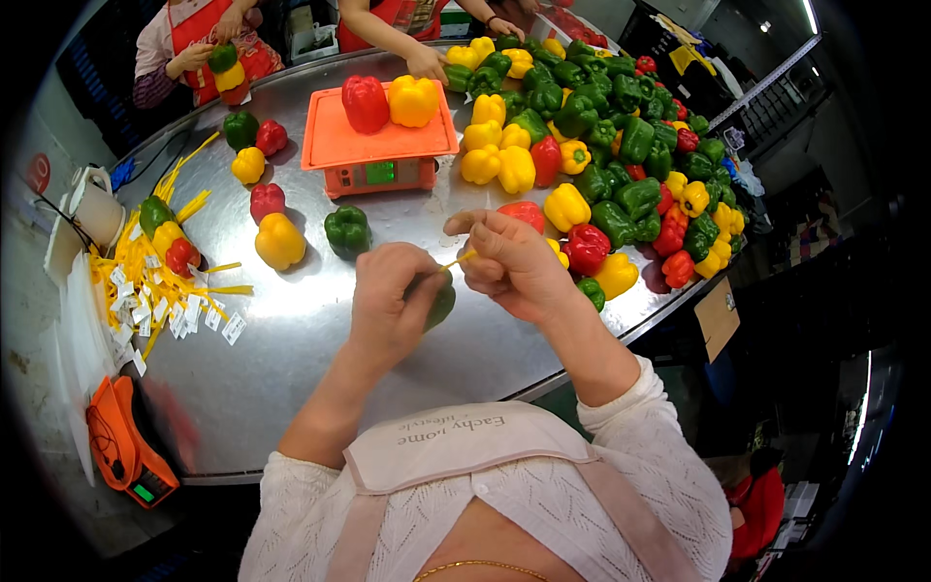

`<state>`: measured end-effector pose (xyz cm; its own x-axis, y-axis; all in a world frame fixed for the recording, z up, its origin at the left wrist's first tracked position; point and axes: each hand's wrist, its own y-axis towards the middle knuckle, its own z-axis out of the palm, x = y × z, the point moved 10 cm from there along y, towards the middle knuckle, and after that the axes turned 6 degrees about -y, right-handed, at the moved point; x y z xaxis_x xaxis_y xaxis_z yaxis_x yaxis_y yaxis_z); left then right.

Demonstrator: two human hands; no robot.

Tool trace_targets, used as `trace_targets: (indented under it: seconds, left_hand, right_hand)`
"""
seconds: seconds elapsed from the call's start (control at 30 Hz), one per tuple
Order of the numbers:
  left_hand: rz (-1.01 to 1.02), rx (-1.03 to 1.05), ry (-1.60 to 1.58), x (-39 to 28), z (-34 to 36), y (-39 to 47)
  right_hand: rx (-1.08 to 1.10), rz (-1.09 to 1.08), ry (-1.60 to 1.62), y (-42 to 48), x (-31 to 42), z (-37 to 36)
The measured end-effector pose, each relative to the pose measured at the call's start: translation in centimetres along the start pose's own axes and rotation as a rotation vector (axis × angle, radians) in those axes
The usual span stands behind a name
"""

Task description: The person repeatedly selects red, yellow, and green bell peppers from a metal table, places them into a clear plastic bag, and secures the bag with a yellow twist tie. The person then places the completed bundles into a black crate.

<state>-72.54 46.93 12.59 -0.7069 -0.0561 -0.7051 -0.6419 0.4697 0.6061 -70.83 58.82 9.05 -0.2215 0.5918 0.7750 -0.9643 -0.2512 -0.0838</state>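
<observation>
My left hand point(389, 302) is closed around a dark green bell pepper point(441, 305), mostly hidden behind its fingers and thumb. A thin yellow strip point(460, 260) stretches from there to my right hand point(513, 265), which pinches its far end between thumb and fingers. Whether other peppers hang under the green one cannot be seen. Just beyond my left hand, a single green bell pepper point(348, 231) stands on the steel table point(305, 407). A yellow pepper point(280, 241) and a red pepper point(268, 202) sit to its left.
An orange scale point(378, 156) carries a red and a yellow pepper. Mixed peppers point(618, 145) heap up at right. Tagged yellow strips point(138, 284) lie at left, under a green-yellow-red pepper row point(167, 236). Another orange scale point(127, 444) stands near left. Two co-workers' hands point(425, 64) work opposite.
</observation>
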Motion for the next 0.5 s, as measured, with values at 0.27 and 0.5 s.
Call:
trace_targets:
  seconds: [0.27, 0.5]
  left_hand:
    - [-0.004, -0.054, 0.039, 0.2, -0.7, 0.0]
    - [0.065, 0.097, 0.035, -0.7, -0.9, 0.2]
  right_hand:
    - [-0.221, -0.770, -1.541, -1.6, 4.7, 4.3]
    - [-0.235, -0.337, -1.292, -0.6, 4.9, 2.6]
